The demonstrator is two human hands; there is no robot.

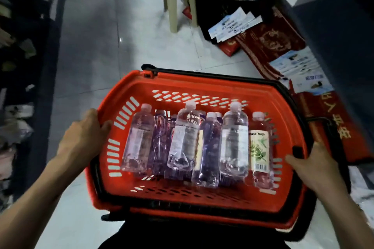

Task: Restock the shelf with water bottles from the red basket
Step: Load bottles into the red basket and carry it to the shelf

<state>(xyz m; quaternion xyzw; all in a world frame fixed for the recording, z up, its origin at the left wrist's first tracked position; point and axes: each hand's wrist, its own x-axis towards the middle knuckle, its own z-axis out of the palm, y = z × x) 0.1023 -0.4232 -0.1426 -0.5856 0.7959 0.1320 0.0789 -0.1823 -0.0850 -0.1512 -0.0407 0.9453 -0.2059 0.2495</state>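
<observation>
Left grip [85, 133] and right grip [317, 168] clasp opposite rims of red basket [202, 79], water bottles [234, 139] lying between them; judged: none shelved yet, all restocking remains.

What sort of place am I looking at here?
Probably a small shop's aisle: the left hand and right hand grip a red basket of water bottles, stocked shelving lines the left side, and a plastic chair stands ahead.

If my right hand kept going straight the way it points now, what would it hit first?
Probably the leaf-label bottle, lying just inside the red basket rim that your right hand grips, though depth is hard to judge.
</observation>
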